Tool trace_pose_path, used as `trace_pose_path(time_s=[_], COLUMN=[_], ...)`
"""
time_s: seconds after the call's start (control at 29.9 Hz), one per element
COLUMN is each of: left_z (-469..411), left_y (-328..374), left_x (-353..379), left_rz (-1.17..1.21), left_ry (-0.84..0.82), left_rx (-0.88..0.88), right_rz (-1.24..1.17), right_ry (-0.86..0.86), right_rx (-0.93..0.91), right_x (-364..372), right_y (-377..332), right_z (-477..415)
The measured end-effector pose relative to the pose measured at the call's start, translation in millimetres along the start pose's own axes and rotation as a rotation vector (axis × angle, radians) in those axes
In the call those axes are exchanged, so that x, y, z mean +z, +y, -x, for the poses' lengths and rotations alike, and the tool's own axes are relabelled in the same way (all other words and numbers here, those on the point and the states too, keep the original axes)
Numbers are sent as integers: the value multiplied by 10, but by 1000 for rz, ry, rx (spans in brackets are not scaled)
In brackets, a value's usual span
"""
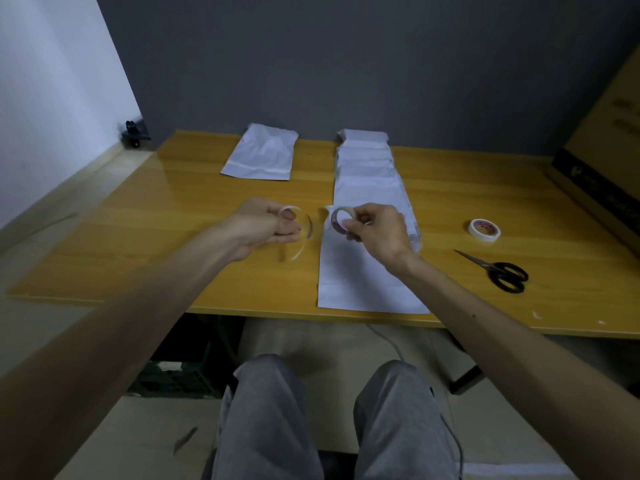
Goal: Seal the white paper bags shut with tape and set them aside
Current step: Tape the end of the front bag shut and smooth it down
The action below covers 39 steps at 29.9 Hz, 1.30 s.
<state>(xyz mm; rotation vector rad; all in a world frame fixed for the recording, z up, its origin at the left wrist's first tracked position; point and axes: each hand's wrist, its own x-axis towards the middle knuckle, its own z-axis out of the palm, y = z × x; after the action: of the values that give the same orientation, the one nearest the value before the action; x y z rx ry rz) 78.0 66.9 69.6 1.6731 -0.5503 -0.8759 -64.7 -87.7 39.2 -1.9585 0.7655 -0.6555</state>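
- So the right hand point(377, 230) is holding a tape roll point(341, 220) up just above the table point(156, 230), thumb and fingertips clamped on its rim, roll standing on edge.
- The left hand point(266, 223) is at 9 o'clock from that roll, pretty close. Its fingers are curled in and pinching one end of a strip of tape point(307, 233).
- The strip bows out in a loose curve between the two hands and droops toward the tabletop. Honestly can't tell if it's joined to the roll or cut free.
- Right under the right hand lies a white paper bag point(356, 285), flat, with its near end almost at the table's front edge.
- At 12 o'clock from that bag there's a row of white bags point(367, 161), overlapping each other and running to the back edge.
- A single white bag point(259, 154) lies by itself at 11 o'clock from the hands, well apart from the row.
- A second tape roll point(484, 229) lies flat at 3 o'clock from the right hand.
- Black-handled scissors point(502, 271) are at 4 o'clock, blades closed.
- A big cardboard box point(606, 150) stands at the table's far right.
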Motion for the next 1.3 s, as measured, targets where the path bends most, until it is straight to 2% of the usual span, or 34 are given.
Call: trace_pose_path(time_s=[0.13,0.23,0.43,0.53,0.73,0.83,0.9,0.97,1.04,1.17,1.3], left_z=[-39,-76,-195,-259,-342,-387,-454,-572,-719,-983,-1108], left_y=[270,461,589,609,636,641,646,625,567,368,240], left_x=[255,538,1176,1517,2136,2477,2668,2793,2853,2965,3215], left_rz=[-142,-271,-443,-505,-574,-590,-591,-539,-513,-729,-840], left_ry=[-136,-215,-259,-259,-380,-385,-392,-371,-322,-264,-298], left_rx=[64,111,215,283,285,305,308,298,306,435,475], right_rz=[-236,-260,-318,-229,-119,-71,58,158,136,143,197], right_ry=[-1,-23,-30,8,163,257,281,305,350,478,482], right_rx=[7,4,10,20,88,120,137,210,308,423,453], right_x=[-212,-380,-773,-972,-1380,-1620,-1818,-2055,-2317,-2727,-2829], right_y=[-187,-170,78,210,511,660,719,829,993,1265,1402], right_z=[49,128,365,448,517,502,481,412,306,76,-59])
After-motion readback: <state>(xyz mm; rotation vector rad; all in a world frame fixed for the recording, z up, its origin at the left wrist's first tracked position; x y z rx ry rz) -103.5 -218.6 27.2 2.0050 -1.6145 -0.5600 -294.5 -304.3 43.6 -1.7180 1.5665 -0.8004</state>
